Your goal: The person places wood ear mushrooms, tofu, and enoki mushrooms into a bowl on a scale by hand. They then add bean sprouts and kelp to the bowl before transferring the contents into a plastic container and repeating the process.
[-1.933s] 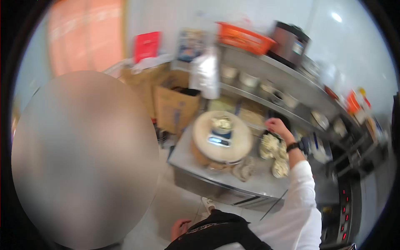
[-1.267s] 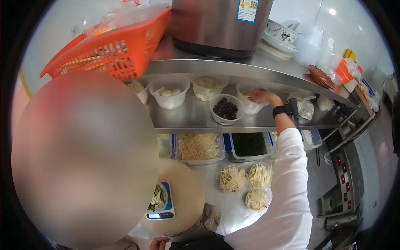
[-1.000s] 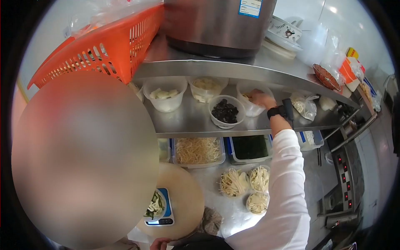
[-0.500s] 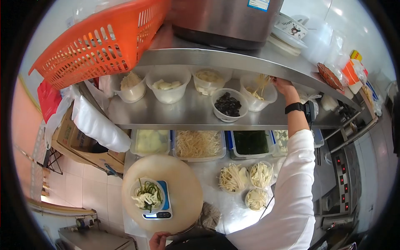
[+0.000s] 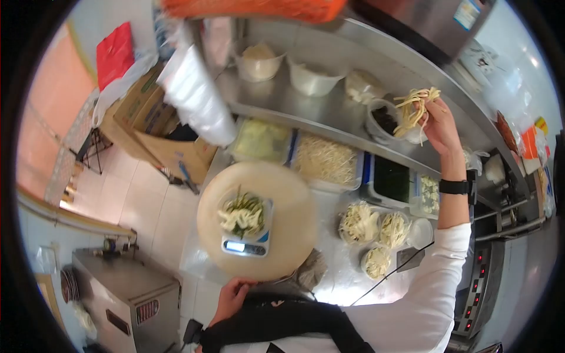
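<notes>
Looking forward and down from the wearer's head, here, well above the round board [image 5: 291, 206] and steel counter [image 5: 341, 288]! Sweeping out to the shelf [image 5: 262, 97] ahead, dropping leftward to the tiled floor [image 5: 156, 217], bending it all through a wide, dark-rimmed, slightly slanted view.

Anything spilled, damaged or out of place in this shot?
No spill or damage shows. Slightly odd: a crumpled cloth lies bunched beside the round board, and a thin black cord crosses over the counter, untidily near the food tubs.
</notes>
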Action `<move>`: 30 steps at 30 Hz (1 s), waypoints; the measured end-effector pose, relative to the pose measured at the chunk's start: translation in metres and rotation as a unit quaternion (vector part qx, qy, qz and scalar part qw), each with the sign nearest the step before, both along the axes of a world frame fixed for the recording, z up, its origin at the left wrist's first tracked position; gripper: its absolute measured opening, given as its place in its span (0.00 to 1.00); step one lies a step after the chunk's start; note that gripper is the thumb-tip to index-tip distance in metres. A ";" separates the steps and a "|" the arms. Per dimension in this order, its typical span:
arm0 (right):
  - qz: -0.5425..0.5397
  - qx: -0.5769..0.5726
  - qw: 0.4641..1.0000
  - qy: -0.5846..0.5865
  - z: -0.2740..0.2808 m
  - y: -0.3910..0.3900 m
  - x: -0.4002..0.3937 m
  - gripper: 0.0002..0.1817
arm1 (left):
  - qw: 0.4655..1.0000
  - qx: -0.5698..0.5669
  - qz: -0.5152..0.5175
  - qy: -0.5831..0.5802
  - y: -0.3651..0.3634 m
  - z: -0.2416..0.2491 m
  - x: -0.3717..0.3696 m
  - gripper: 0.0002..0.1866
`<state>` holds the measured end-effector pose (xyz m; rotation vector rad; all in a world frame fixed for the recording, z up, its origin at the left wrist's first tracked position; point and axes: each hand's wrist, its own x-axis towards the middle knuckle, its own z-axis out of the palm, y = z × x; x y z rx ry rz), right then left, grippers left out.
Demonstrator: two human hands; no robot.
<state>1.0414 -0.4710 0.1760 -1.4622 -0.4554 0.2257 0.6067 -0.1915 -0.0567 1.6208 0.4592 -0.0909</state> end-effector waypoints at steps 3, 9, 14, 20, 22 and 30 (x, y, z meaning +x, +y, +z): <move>0.038 -0.012 0.999 0.034 -0.009 0.054 -0.049 0.11 | 0.998 0.003 -0.009 -0.054 0.023 -0.015 -0.014 0.09; 0.048 -0.068 0.992 0.091 -0.078 0.156 -0.134 0.13 | 1.000 -0.026 -0.012 -0.008 0.082 -0.013 -0.037 0.09; 0.205 -0.354 0.912 0.016 -0.154 0.210 -0.173 0.19 | 0.998 -0.052 -0.018 -0.004 0.119 -0.025 -0.038 0.09; 0.276 -0.398 0.863 -0.145 -0.139 0.227 -0.192 0.22 | 0.996 -0.069 -0.038 -0.030 0.131 -0.031 -0.017 0.09; 0.232 -0.409 0.871 -0.140 -0.111 0.212 -0.170 0.18 | 0.995 -0.081 -0.042 -0.040 0.128 -0.033 -0.010 0.09; -0.064 -0.437 0.888 -0.128 -0.028 0.034 0.015 0.13 | 0.994 -0.083 -0.071 0.011 0.084 -0.051 -0.003 0.09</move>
